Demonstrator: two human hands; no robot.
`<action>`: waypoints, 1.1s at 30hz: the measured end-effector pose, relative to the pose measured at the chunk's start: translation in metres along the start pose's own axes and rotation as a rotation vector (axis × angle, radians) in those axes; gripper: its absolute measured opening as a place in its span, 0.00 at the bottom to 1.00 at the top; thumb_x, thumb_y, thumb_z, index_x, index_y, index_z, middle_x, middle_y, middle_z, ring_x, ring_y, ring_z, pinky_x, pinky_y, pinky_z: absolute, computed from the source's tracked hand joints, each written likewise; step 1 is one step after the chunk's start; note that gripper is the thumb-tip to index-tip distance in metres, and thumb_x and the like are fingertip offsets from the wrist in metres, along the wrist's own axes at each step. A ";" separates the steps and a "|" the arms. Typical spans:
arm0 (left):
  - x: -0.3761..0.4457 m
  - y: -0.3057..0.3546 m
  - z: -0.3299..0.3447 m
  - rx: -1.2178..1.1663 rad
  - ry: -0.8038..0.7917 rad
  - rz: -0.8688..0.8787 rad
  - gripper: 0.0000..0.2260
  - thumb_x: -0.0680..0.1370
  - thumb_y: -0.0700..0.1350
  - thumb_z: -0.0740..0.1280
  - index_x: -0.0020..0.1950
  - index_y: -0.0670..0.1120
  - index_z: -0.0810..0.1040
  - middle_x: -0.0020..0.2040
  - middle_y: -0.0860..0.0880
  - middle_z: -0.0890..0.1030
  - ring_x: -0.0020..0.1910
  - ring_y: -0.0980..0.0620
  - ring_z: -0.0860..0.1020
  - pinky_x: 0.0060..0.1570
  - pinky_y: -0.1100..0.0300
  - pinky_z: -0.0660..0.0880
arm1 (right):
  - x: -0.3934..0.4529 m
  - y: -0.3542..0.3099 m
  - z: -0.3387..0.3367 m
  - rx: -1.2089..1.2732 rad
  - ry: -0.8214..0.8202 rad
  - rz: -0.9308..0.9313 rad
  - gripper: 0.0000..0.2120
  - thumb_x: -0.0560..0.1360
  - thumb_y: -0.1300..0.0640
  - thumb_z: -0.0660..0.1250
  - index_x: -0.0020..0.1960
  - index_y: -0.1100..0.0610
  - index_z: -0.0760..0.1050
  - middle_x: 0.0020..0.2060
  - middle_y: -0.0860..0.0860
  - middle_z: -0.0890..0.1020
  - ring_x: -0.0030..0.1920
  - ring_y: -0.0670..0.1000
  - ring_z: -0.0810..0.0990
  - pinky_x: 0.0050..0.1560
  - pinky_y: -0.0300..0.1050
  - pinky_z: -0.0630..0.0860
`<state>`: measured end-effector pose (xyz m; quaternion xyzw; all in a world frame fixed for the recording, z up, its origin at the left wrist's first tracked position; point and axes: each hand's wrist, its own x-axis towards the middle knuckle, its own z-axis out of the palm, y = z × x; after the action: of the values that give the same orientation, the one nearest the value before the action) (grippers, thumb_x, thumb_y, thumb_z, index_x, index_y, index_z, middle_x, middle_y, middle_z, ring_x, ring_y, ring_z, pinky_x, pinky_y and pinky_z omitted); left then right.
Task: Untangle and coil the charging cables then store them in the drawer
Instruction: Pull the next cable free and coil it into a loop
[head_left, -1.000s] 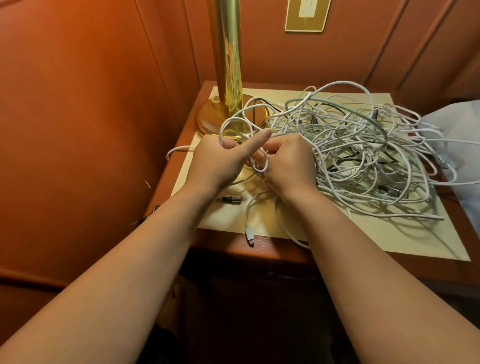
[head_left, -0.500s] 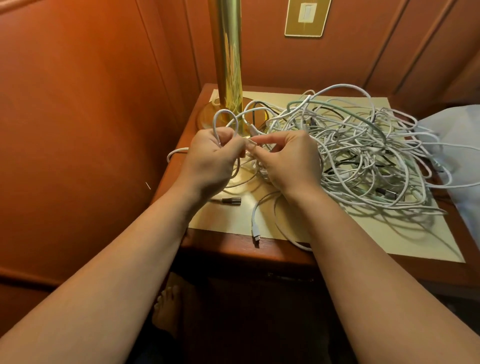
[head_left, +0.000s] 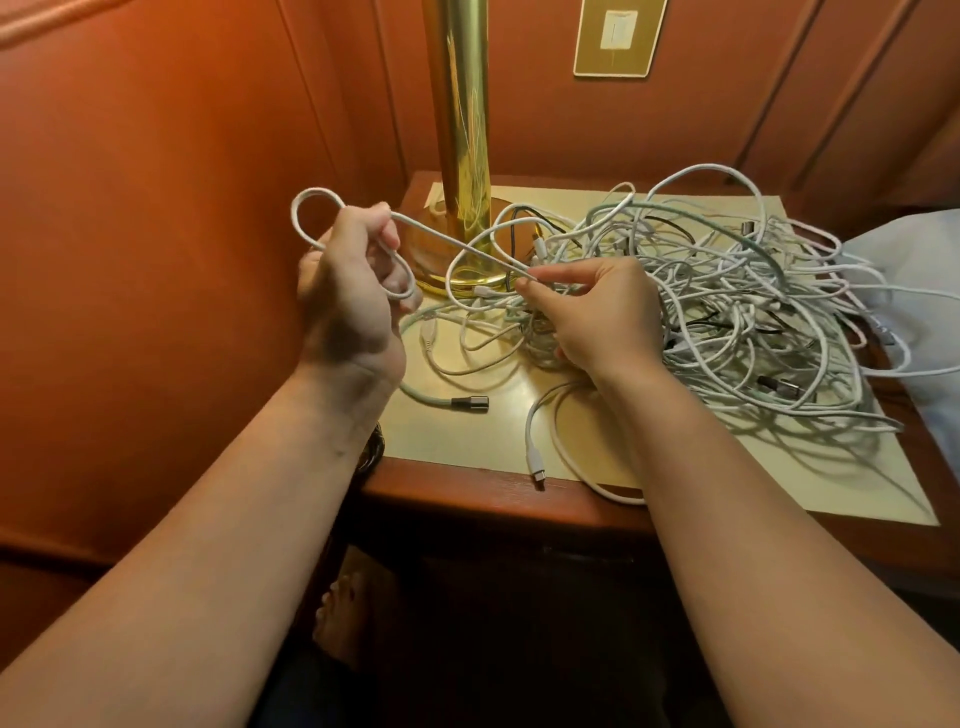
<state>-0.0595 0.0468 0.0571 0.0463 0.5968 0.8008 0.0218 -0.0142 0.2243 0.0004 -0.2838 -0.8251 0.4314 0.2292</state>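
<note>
Both hands work one white cable out of the tangle by the brass lamp.

Head view: the left hand (head_left: 353, 291), left of the lamp (head_left: 464, 156), has its fingers curled round loops of the white cable (head_left: 457, 247), one loop standing up above the knuckles. The right hand (head_left: 597, 312), in front of the lamp's base, pinches the same cable between thumb and fingertip, the strand running taut between the hands. The tangle of cables (head_left: 727, 312) lies right of the lamp on a cream mat (head_left: 779, 478) covering the desk (head_left: 467, 493). A metal-tipped plug (head_left: 470, 403) lies in front of the lamp.
</note>
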 end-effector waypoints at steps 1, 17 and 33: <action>-0.001 -0.001 0.003 -0.001 0.042 0.002 0.14 0.82 0.44 0.62 0.36 0.46 0.71 0.27 0.51 0.67 0.28 0.55 0.65 0.28 0.60 0.63 | 0.000 0.001 0.001 -0.030 0.006 -0.021 0.11 0.71 0.37 0.78 0.49 0.42 0.87 0.41 0.44 0.87 0.31 0.47 0.83 0.34 0.53 0.85; 0.003 -0.062 0.032 0.360 -0.161 -0.119 0.08 0.77 0.46 0.76 0.52 0.43 0.87 0.25 0.57 0.78 0.23 0.63 0.73 0.28 0.70 0.69 | -0.001 0.013 0.003 0.069 -0.005 -0.193 0.06 0.74 0.44 0.77 0.48 0.45 0.89 0.27 0.47 0.81 0.28 0.49 0.78 0.31 0.49 0.78; -0.001 -0.049 0.039 0.164 -0.058 -0.060 0.02 0.76 0.41 0.76 0.45 0.44 0.86 0.37 0.51 0.86 0.39 0.58 0.85 0.39 0.68 0.77 | -0.001 0.004 0.000 -0.020 0.055 -0.170 0.08 0.73 0.41 0.78 0.49 0.43 0.88 0.29 0.42 0.80 0.30 0.42 0.76 0.31 0.38 0.69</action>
<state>-0.0557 0.0977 0.0208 0.0531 0.6604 0.7467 0.0591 -0.0128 0.2255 -0.0033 -0.2266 -0.8439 0.3941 0.2848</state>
